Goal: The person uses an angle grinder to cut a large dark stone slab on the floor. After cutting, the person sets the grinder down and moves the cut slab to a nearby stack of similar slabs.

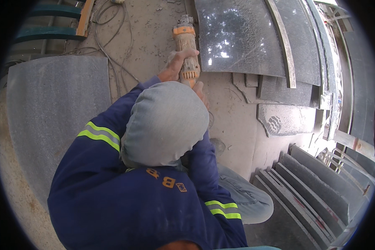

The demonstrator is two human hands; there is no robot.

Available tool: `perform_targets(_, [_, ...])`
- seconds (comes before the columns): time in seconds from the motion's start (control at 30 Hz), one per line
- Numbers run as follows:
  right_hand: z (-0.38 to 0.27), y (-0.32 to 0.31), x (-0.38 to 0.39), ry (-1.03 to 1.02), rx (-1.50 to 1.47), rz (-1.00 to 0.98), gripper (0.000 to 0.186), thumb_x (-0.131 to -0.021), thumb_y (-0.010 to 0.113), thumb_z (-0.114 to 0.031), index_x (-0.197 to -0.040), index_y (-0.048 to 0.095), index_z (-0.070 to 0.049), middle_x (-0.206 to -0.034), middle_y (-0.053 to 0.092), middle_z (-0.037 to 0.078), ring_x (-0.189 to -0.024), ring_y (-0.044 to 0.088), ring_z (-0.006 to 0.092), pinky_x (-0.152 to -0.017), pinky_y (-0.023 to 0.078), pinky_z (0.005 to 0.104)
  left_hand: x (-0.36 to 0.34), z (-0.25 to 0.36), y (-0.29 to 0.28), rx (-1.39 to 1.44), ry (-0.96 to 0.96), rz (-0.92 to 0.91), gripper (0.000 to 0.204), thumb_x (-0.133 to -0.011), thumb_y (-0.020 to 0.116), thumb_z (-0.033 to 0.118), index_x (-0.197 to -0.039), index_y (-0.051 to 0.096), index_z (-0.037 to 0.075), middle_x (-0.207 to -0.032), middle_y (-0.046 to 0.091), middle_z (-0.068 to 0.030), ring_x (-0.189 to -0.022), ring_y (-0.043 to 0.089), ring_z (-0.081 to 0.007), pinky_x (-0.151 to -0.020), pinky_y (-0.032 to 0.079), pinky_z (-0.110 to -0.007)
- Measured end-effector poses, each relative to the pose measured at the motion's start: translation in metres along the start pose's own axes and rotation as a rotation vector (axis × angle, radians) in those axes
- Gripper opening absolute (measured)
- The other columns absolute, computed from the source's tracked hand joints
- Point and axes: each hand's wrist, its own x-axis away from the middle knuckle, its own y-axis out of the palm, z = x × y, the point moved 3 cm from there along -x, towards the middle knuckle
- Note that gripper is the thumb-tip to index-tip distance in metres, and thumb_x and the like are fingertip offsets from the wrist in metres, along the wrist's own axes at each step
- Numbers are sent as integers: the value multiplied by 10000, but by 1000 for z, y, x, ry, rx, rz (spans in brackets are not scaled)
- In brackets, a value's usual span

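Seeing the orange power tool (188, 52), just beside the dark slab (241, 37), clasped in a co-worker's left hand (176, 66), right hand (201, 92) rearward, likely for steadiness; can't tell own hands' grip, out of view

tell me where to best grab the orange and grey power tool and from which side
Probably by the grey barrel of the power tool, coming from the left, as the crouching person's left hand does: the barrel is long, narrow and roughly straight, and the metal head lies at the far end, beyond that grip.
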Motion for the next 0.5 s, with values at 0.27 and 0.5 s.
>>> perform_targets(0.27, [-2, 4, -12, -40, 22, 0, 497, -875, 742, -334, -1074, 422, -10, -914, 697, 314, -921, 686, 489, -776, 526, 547, -18, -2, -7, 39, -47, 9, 374, -820, 749, 291, -1034, 593, 27, -800, 652, -102, -639, 680, -208, -582, 598, -365])
perform_targets(0.5, [6, 5, -6, -1, 2, -27, 496, -881, 745, -346, -1076, 432, -14, -927, 705, 305, -925, 695, 477, -778, 529, 539, -3, 1, 2, 40, -74, -2, 374, -829, 743, 284, -1044, 584, 21, -802, 649, -112, -633, 676, -218, -574, 595, -371])
